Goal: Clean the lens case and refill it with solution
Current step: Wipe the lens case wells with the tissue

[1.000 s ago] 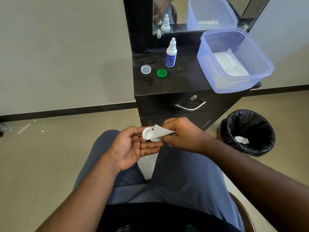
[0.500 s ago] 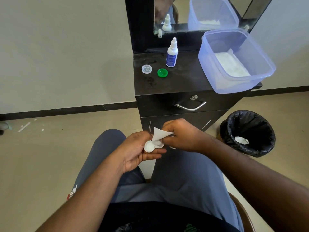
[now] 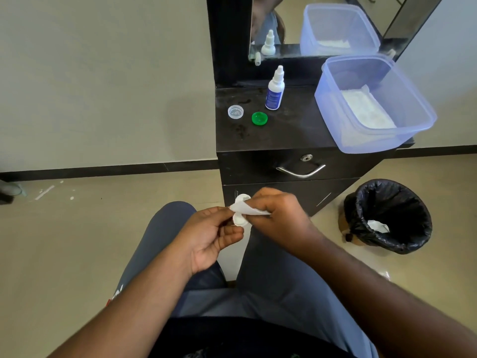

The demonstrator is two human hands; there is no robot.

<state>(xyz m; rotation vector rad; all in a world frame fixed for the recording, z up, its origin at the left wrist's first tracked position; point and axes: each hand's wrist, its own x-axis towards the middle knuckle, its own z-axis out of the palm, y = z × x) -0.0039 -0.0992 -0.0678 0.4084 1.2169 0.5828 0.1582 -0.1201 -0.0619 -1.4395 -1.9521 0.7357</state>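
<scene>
Above the lap, the left hand pinches the white lens case while the right hand grips a tissue pressed against its upper well; solution bottle stands on the tabletop.

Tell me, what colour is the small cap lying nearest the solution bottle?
Bright green, seen clearly in the head view, on the dark cabinet top.

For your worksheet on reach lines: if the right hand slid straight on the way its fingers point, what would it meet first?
The right hand points left, so it would likely meet the left hand's fingers holding the lens case, though depth is unclear.
</scene>
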